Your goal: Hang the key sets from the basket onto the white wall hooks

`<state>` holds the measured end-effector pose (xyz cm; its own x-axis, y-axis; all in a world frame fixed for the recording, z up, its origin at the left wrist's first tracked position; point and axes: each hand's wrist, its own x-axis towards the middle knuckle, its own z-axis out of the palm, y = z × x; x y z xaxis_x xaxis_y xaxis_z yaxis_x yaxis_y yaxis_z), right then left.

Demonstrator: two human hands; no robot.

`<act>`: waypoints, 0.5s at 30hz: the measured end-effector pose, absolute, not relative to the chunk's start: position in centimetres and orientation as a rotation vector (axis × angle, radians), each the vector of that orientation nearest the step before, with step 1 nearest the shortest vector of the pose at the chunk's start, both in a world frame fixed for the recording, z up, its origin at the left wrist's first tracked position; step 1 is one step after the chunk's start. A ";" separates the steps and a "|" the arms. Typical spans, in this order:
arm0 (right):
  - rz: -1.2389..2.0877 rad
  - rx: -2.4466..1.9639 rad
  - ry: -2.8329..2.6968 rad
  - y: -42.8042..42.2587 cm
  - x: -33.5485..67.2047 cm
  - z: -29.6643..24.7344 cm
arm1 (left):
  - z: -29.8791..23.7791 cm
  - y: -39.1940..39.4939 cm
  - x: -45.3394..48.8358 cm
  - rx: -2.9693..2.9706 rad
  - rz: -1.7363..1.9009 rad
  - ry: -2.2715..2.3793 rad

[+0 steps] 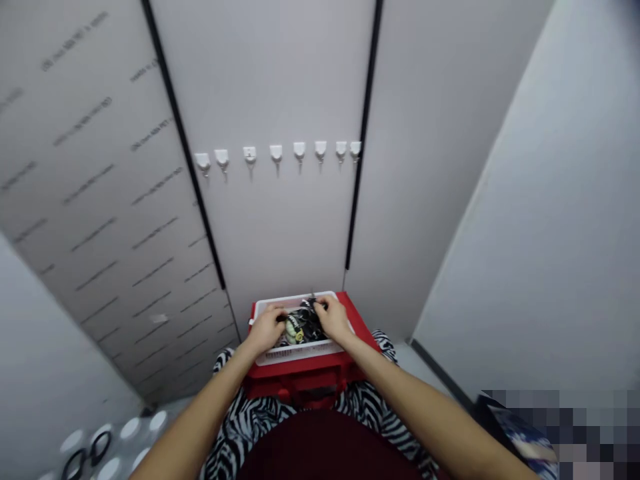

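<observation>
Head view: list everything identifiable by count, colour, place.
Plastic wall hooks: eight, white, middle wall
Long strips: two, black, flanking hooks
Lettered wall panel: one, grey, left
Rectangular case: one, red, on lap
Rectangular plastic basket: one, white, on case
Small items: uncountable, mostly black, in basket
Round lids: several, white, lower left
Looped object: one, black, over lids
Patterned trousers: one pair, black, white, below case
Top: one, maroon, bottom centre
Left hand, right hand: two, bare, at basket

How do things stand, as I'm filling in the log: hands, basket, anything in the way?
Left hand at white basket's left side, right hand at dark contents; grips unclear. Basket on red case. Hands partly block view of contents.
</observation>
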<state>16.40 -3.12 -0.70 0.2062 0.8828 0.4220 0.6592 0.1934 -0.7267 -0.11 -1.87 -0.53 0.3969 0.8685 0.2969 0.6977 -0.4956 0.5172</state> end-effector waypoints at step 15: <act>0.328 -1.615 -1.807 -3.0 18.9 0.0 | 1.6 0.3 2.7 2.908 -0.309 1.378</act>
<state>18.91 -3.01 0.03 0.0036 0.9482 0.3177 0.7763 0.1976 -0.5986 2.67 0.27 1.59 0.6191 0.7740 -0.1328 0.7567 -0.6332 -0.1627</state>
